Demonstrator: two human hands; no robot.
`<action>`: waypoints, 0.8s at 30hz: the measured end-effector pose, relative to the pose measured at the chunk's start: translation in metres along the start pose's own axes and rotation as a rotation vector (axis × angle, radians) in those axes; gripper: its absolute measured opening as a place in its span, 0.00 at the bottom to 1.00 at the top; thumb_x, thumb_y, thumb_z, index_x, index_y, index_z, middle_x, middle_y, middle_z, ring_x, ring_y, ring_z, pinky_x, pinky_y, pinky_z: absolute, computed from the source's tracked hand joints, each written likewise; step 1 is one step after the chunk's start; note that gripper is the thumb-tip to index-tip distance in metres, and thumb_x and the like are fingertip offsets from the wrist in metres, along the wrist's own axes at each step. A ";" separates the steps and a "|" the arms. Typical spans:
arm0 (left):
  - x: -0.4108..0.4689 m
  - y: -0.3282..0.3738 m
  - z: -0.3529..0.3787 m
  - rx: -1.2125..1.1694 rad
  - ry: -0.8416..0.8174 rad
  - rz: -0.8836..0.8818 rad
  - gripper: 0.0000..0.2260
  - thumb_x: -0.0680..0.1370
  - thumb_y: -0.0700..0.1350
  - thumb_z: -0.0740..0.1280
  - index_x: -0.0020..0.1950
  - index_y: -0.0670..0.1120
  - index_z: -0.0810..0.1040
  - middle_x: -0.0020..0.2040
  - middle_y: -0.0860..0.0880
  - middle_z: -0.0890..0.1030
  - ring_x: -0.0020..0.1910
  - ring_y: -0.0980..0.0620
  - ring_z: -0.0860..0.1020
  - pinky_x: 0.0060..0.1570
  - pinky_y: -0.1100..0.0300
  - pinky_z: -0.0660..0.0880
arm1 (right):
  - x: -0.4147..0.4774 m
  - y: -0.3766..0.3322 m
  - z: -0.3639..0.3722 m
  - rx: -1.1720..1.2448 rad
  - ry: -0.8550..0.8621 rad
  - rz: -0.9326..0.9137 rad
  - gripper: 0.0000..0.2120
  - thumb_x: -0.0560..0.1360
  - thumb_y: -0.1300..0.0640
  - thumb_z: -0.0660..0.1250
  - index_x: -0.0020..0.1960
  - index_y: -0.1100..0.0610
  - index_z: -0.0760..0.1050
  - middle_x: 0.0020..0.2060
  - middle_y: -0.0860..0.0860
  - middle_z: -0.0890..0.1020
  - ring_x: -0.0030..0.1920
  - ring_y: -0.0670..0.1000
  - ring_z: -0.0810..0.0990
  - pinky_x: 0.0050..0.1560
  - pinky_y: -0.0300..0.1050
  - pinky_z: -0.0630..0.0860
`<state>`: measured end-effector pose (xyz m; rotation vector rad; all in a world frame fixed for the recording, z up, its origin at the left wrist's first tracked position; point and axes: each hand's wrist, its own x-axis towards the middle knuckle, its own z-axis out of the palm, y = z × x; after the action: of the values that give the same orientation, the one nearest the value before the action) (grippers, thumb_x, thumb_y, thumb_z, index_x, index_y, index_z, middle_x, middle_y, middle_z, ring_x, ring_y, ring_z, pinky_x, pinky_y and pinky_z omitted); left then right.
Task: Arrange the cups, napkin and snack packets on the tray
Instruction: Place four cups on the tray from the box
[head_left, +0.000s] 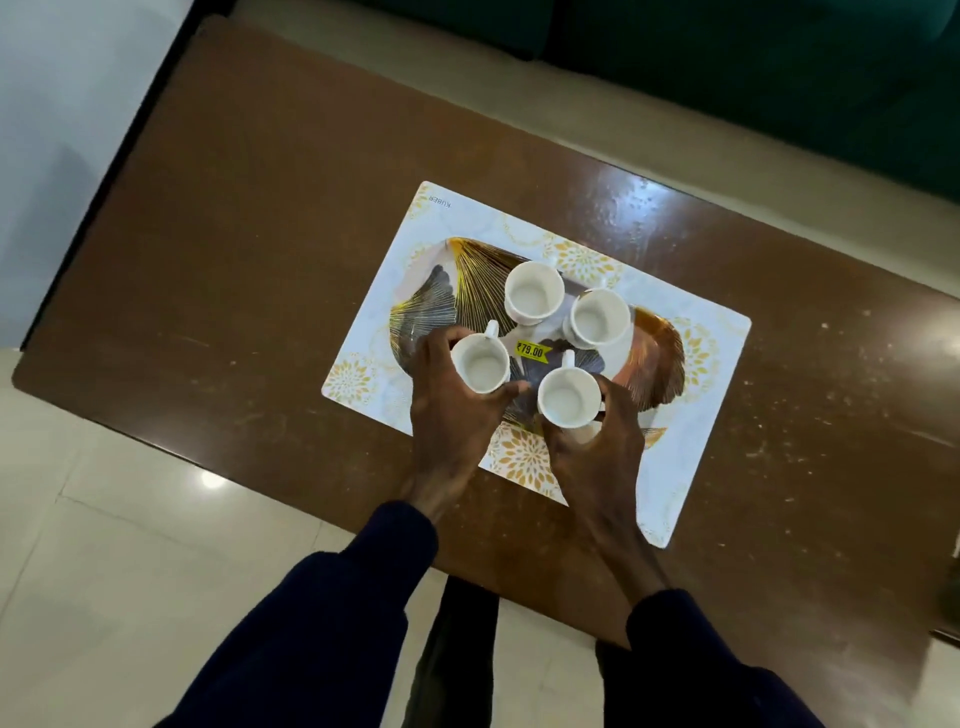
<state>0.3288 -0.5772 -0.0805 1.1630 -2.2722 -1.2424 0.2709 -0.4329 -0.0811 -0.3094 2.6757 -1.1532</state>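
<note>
A gold and grey leaf-patterned tray (467, 270) lies on a white placemat (691, 415). Several empty white cups stand on it. Two are at the back: one cup (534, 292) and a second cup (600, 318) to its right. My left hand (452, 410) is wrapped around the front-left cup (480, 368). My right hand (597, 447) grips the front-right cup (568, 397) from the near side. A yellow price sticker (531, 351) shows on the tray between the cups. No napkin or snack packets are in view.
The placemat sits on a brown wooden table (249, 234) whose near edge runs diagonally by my sleeves. Pale floor tiles (104, 545) lie below left, and a dark green sofa (753, 67) stands beyond the table.
</note>
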 end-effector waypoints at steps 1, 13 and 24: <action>0.003 -0.003 0.002 0.018 -0.003 0.002 0.35 0.63 0.56 0.84 0.62 0.48 0.71 0.59 0.50 0.77 0.57 0.52 0.74 0.50 0.64 0.71 | 0.001 0.000 0.004 -0.004 0.000 0.002 0.31 0.67 0.58 0.81 0.65 0.61 0.73 0.59 0.57 0.81 0.60 0.56 0.79 0.60 0.55 0.79; 0.009 -0.020 -0.004 0.035 -0.163 0.040 0.40 0.62 0.50 0.85 0.68 0.48 0.69 0.64 0.51 0.72 0.64 0.50 0.72 0.57 0.55 0.77 | -0.002 -0.003 0.021 -0.027 0.061 0.019 0.33 0.67 0.59 0.81 0.68 0.61 0.71 0.61 0.58 0.79 0.63 0.59 0.77 0.62 0.52 0.75; 0.020 -0.030 -0.030 0.172 -0.424 0.409 0.36 0.71 0.37 0.78 0.77 0.47 0.70 0.79 0.50 0.67 0.77 0.47 0.66 0.69 0.78 0.61 | -0.005 -0.007 0.016 -0.026 0.058 -0.009 0.36 0.67 0.55 0.81 0.69 0.60 0.70 0.63 0.57 0.78 0.65 0.56 0.75 0.64 0.47 0.72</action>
<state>0.3487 -0.6185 -0.0896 0.4599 -2.7838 -1.2309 0.2805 -0.4473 -0.0861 -0.2965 2.7443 -1.1480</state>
